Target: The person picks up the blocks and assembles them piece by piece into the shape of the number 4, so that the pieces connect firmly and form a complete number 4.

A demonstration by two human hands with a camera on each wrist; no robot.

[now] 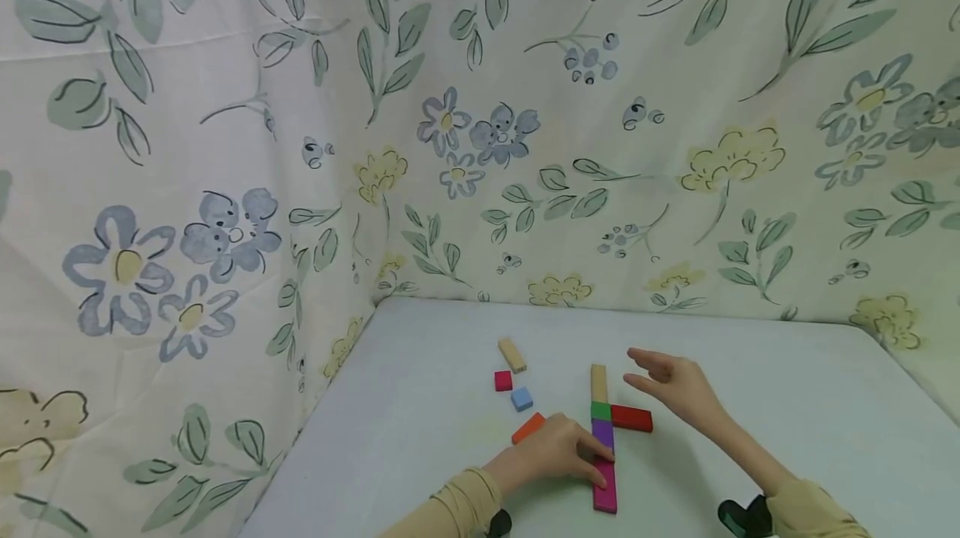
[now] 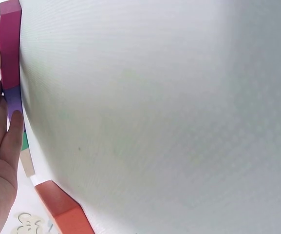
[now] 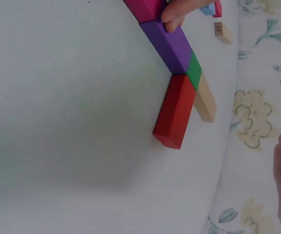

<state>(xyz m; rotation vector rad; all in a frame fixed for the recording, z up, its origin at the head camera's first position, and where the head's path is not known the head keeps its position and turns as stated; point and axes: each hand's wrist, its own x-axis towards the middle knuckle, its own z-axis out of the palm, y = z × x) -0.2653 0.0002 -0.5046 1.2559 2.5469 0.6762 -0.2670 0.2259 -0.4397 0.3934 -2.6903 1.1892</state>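
Beside left hand (image 1: pixel 557 448): orange block (image 1: pixel 527 428) (partly hidden).

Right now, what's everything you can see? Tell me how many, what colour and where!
Row's wooden block: 1, tan, far end
Green block: 1, green, next in the row
Purple block: 1, purple, after green
Magenta block: 1, magenta, near end
Red block: 1, red, sticking out right beside green
Loose wooden block: 1, tan, left of the row
Small cube: 1, pinkish red, nearer than that
Blue cube: 1, blue, beside it
Orange block: 1, orange, partly hidden
Table: 1, white, underneath
Flowery cloth: white-cream, behind and left
Sleeves: 2, yellowish, on both arms
Left hand: 1, touching the row
Right hand: 1, raised, holding nothing
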